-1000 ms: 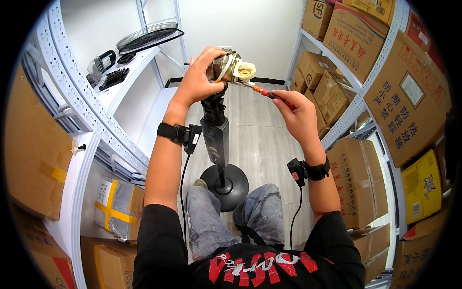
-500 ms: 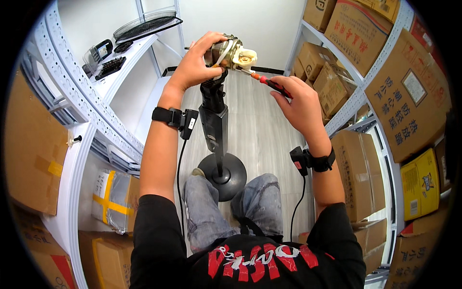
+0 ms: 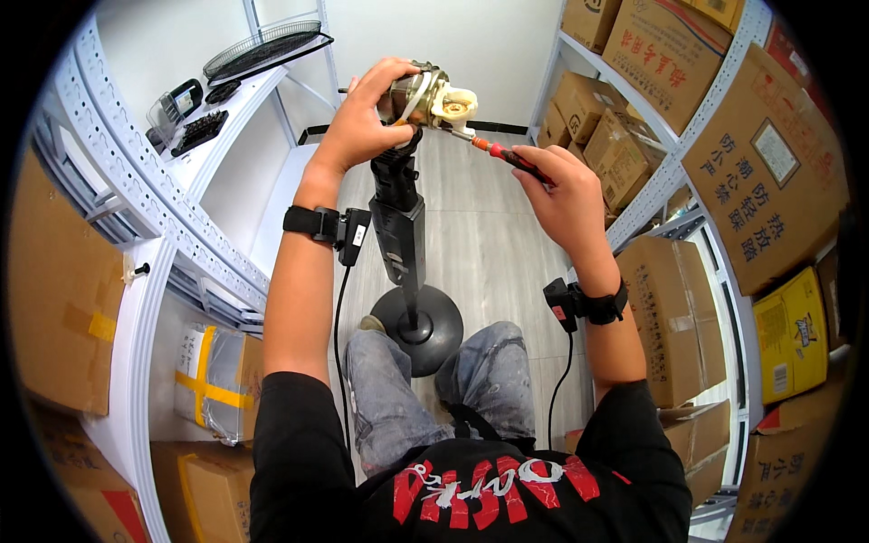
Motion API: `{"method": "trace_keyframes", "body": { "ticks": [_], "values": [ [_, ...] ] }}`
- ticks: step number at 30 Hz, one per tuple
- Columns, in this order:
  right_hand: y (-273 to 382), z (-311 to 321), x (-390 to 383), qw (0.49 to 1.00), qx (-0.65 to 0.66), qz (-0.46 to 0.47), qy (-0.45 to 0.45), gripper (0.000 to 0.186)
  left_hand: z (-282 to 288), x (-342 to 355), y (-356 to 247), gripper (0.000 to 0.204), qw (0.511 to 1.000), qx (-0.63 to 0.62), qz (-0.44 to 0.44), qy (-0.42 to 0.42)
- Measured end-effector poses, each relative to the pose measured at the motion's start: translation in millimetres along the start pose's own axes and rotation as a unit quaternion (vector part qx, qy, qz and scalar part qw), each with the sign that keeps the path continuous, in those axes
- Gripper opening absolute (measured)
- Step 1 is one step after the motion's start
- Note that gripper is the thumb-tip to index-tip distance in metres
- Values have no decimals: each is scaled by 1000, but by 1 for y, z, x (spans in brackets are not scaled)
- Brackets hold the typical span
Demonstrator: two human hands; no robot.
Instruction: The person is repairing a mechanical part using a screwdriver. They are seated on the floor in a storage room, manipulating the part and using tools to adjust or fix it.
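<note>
A seated person works on the bare metal-and-cream motor head of a pedestal fan, held up at the far centre of the scene between two rows of shelving. The left hand is closed around the left side of the motor, fingers curled over its top. The right hand is wrapped around a red-and-black-handled screwdriver, whose shaft points left with its tip touching, or just short of, the motor's cream plastic front. Below the motor, the fan's black upright column runs down to a round black base standing on the grey plank floor, just beyond the person's knees in grey jeans. Each wrist wears a black strap carrying a small black device with a cable trailing toward the body. On the white metal shelf at far left lie a round wire fan grille and a few small dark items. Brown cardboard boxes fill the shelving at right, and more boxes sit at near left, one wrapped in plastic with yellow tape.
</note>
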State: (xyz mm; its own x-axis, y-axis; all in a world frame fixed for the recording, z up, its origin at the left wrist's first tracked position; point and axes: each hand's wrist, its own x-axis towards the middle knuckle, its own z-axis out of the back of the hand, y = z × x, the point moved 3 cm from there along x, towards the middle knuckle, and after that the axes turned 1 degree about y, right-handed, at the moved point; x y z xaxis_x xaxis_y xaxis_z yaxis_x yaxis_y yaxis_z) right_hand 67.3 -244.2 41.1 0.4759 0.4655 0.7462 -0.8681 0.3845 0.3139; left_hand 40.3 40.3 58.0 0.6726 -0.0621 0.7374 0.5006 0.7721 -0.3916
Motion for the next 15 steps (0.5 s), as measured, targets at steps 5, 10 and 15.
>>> {"method": "trace_keyframes", "body": {
  "ticks": [5, 10, 15],
  "values": [
    [2, -3, 3, 1000, 1, -1, -16, 22, -2, -2, 1, 64, 1000, 6, -1, -16],
    [-1, -6, 2, 1000, 4, -6, -20, 21, 0, -3, -1, 66, 1000, 4, 2, -6],
    [3, -6, 1, 1000, -2, -9, -13, 21, -1, -3, -3, 66, 1000, 17, -2, -8]
  ]
}}
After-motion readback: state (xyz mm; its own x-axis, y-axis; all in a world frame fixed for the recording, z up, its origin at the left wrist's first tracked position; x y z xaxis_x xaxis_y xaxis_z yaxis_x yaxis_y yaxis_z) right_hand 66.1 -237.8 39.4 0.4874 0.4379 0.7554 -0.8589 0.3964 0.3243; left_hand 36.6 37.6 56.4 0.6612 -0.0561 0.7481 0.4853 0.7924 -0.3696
